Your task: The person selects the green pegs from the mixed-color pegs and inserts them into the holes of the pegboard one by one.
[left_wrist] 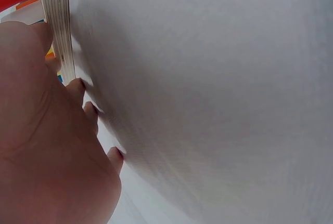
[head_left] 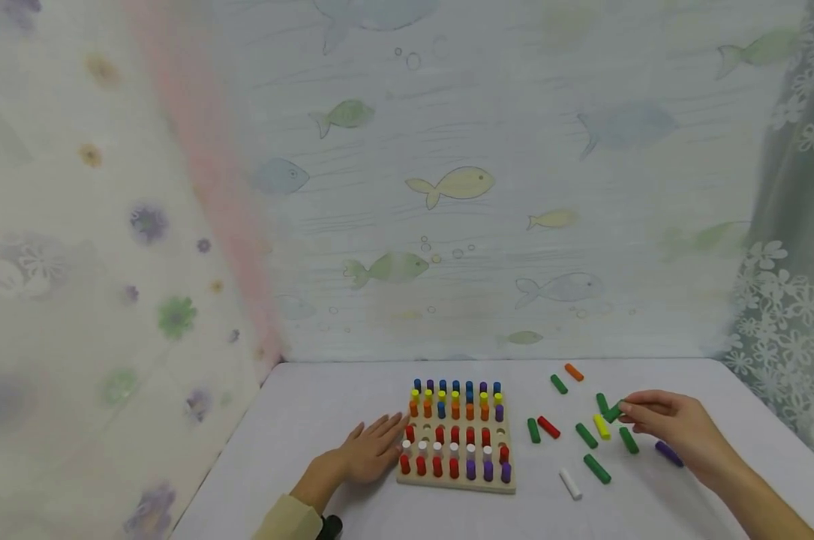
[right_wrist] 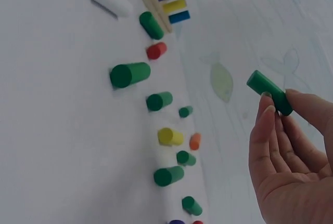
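My right hand (head_left: 683, 429) pinches a green peg (right_wrist: 268, 90) between thumb and fingertips, raised above the table at the right. My left hand (head_left: 367, 454) lies with its fingers extended beside the wooden pegboard (head_left: 457, 486), its fingertips at the board's left edge. Rows of upright blue, yellow, orange, red, white and purple pegs fill much of the board. A few holes show in the row with red pegs, towards its middle and right end. In the left wrist view the left palm (left_wrist: 52, 130) sits close to the board's layered side (left_wrist: 56, 21).
Loose pegs lie on the white tablecloth (head_left: 474, 517) right of the board: several green ones, a red peg (head_left: 548, 427), a yellow peg (head_left: 602, 427), an orange peg (head_left: 574, 372), a white peg (head_left: 571, 484) and a purple peg (head_left: 668, 454). A fish-patterned curtain (head_left: 447, 300) hangs behind.
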A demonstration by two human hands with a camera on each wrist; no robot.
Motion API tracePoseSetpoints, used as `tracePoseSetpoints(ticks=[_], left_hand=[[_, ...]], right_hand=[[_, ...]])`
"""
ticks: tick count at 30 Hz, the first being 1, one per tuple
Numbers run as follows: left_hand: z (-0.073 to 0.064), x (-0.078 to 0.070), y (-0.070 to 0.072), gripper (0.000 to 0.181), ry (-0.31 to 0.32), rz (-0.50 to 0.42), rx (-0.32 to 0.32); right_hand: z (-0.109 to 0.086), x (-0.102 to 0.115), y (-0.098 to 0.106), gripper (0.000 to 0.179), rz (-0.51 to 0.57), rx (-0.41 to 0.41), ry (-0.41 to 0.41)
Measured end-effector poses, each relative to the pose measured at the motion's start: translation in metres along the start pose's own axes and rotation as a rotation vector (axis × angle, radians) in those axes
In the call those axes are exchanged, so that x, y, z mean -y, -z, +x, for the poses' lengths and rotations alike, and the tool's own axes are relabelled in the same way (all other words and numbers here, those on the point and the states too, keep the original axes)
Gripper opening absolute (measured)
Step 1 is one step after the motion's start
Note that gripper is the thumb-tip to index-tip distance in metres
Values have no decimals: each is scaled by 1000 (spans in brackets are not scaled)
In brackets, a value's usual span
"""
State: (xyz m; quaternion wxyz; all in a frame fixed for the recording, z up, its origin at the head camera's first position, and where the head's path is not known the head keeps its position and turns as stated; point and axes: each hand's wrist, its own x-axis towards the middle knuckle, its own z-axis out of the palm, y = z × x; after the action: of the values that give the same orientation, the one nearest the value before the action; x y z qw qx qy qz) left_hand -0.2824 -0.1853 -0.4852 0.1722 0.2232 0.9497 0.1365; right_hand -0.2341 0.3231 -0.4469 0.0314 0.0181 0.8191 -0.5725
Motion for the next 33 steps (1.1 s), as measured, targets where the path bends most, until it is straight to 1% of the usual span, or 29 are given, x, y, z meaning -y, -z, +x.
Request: tracePoseSetpoints(ticks=[2,5,9,12,14,17,21,26,33], left_hand=[[0,0,1,60,3,-1,-4],[4,3,-4,60,9,-2,-17],[6,6,-6,61,7,4,-19],[4,4,-3,61,1,15,-14],[4,5,-5,61,3,14,-16],[4,6,-6,62,-6,13,-24],[4,6,-5,61,-14,15,-20],[3,3,-2,61,-6,31,-14],[3,1,-2,61,12,30,-11]], right_hand=[[1,4,-4,56,-10,-3,6],[0,10,-10,57,-28,-3,12],[1,16,-19,57,-11,4,33],[2,20,-25,54,7,9,50],[2,22,-29,51,5,6,64],[2,25,-34,48,5,3,96],[4,28,-39,45,29,14,139],[6,30,-47,42,51,34,176],[10,34,-62,37,69,24,210]])
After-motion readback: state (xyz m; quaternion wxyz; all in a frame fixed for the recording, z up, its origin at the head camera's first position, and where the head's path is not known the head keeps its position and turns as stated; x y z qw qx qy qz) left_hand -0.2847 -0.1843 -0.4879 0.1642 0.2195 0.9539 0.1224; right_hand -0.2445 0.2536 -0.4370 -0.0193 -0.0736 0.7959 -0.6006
